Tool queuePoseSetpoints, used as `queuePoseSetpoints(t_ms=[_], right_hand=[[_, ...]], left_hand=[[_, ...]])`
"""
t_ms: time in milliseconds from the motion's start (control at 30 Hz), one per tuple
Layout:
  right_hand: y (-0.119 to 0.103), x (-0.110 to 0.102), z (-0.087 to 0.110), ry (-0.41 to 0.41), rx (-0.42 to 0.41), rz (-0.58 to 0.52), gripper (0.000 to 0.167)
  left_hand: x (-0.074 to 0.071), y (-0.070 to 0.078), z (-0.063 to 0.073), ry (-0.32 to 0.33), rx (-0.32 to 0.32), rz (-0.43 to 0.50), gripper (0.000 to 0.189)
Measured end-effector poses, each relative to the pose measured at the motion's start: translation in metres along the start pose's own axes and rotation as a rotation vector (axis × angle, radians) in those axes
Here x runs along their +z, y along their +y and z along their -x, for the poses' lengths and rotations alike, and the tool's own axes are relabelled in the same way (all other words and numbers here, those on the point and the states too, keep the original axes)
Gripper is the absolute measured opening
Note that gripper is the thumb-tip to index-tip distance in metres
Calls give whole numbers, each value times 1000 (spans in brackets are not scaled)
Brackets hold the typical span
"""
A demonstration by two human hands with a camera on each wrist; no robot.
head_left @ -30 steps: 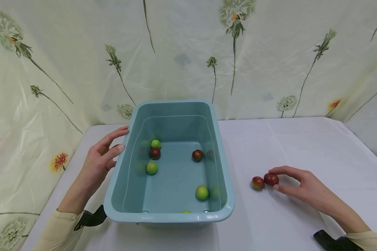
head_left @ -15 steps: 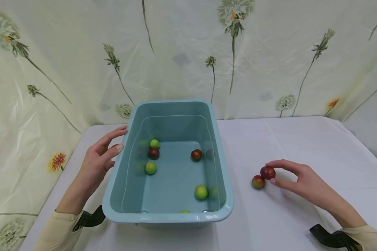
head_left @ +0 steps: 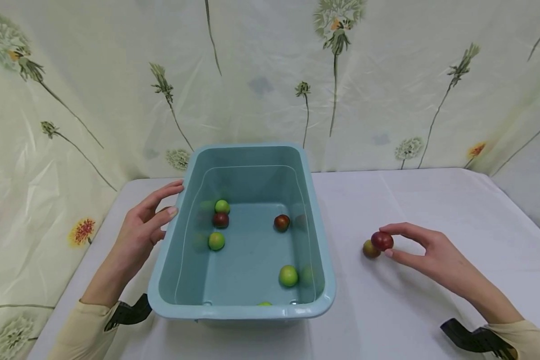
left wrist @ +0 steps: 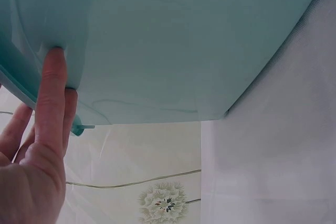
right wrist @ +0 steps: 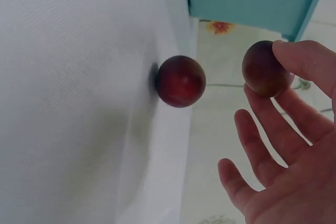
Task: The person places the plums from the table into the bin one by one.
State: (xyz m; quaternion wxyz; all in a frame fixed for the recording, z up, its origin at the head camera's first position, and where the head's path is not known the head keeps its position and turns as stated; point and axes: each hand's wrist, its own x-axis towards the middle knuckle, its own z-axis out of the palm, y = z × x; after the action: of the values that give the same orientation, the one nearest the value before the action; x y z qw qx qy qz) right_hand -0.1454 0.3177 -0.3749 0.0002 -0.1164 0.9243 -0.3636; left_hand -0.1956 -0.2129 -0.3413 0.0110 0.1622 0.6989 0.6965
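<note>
My right hand (head_left: 436,252) pinches a dark red plum (head_left: 382,241) between thumb and fingertips. In the right wrist view this plum (right wrist: 265,69) is lifted off the white cloth, and the other fingers spread loosely below it. A second, red-and-green plum (head_left: 371,249) lies on the cloth just behind the held one and is partly covered by it in the head view. At the left, my left hand (head_left: 144,225) touches the side of a blue plastic basin (head_left: 321,240). Its fingers (left wrist: 51,93) lie fairly straight against the outer wall in the left wrist view.
Inside the basin are two dark red fruits, one at the left (head_left: 221,220) and one at the right (head_left: 282,223), and several green fruits, one near the front right (head_left: 289,276). A flower-printed sheet (head_left: 252,75) hangs behind the cloth-covered table (head_left: 432,200).
My right hand has raised the dark red plum and moved slightly left and away from me. The other plum has rolled a little farther back. My left hand stays at the basin.
</note>
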Motion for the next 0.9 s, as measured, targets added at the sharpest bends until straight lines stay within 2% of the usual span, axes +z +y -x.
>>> queuePoseSetpoints(t_ms=[600,900], right_hand=[[-18,3,-11,63,-41,-38,41],[-23,6,-16,104,-7,-27,40]], left_hand=[[0,0,-1,5,-1,11,38],[-1,-2,-1,5,1,1,38]])
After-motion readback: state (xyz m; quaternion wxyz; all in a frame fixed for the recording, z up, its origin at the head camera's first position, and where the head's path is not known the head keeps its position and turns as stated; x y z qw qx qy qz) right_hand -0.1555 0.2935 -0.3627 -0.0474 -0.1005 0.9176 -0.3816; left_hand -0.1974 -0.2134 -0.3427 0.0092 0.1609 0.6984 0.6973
